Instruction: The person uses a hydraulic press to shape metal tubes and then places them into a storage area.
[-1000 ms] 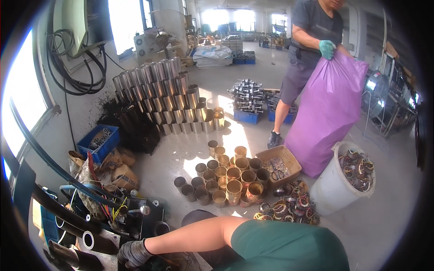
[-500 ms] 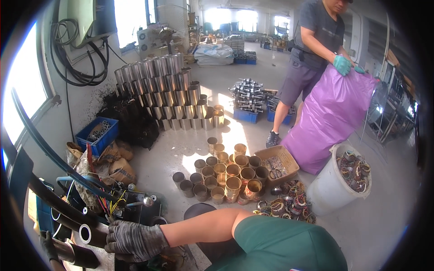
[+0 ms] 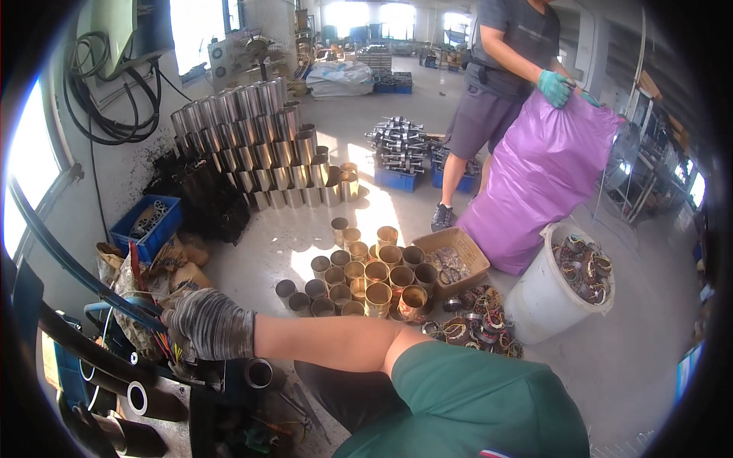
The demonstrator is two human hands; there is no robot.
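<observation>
My right hand, in a grey striped glove, reaches across to the left with its fingers curled beside colored wires. What the fingers close round is hidden behind the glove. Below it, a short dark tube lies with its pale ring-shaped end facing left. A second tube lies nearer me on the grey metal bench. My left hand is a dark gloved shape at the lower left rim, close to that second tube; its fingers do not show clearly. A round dark opening sits right of the bench.
Brown metal cylinders stand on the floor ahead, with shiny ones stacked behind. Wire-wound coils lie beside a cardboard box and a white bin. A gloved co-worker holds a purple sack.
My right hand has moved up from beside the tube to the wires. A lever with a ball knob, visible before, is now out of sight. The whole view has shifted slightly.
</observation>
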